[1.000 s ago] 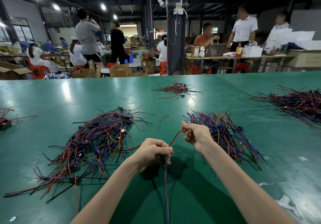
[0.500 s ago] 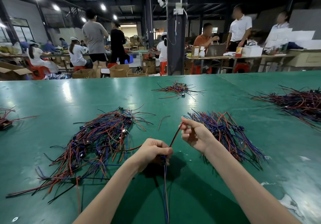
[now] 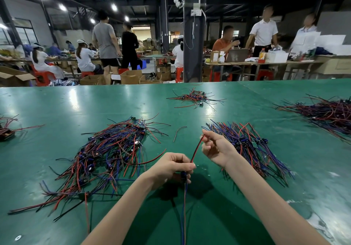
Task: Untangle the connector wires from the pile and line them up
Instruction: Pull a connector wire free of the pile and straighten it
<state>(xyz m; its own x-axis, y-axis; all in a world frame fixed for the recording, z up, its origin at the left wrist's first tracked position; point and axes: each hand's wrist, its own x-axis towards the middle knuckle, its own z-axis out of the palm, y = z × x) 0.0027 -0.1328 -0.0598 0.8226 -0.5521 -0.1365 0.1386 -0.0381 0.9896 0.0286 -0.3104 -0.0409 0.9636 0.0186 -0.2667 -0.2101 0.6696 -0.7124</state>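
Hands [image 3: 171, 166] [image 3: 216, 147] hold wire [image 3: 196, 149] over bare table [image 3: 313, 168] between piles [image 3: 110, 153] [image 3: 247, 144].

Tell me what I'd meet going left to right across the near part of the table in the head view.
Small wire bundle at the left edge, tangled pile, left hand, held connector wire, right hand, lined-up wires, dark pile at the right edge.

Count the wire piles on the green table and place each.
5: tangled pile centre-left; lined-up pile centre-right; small pile far centre; right-edge pile; left-edge pile, partly cropped.
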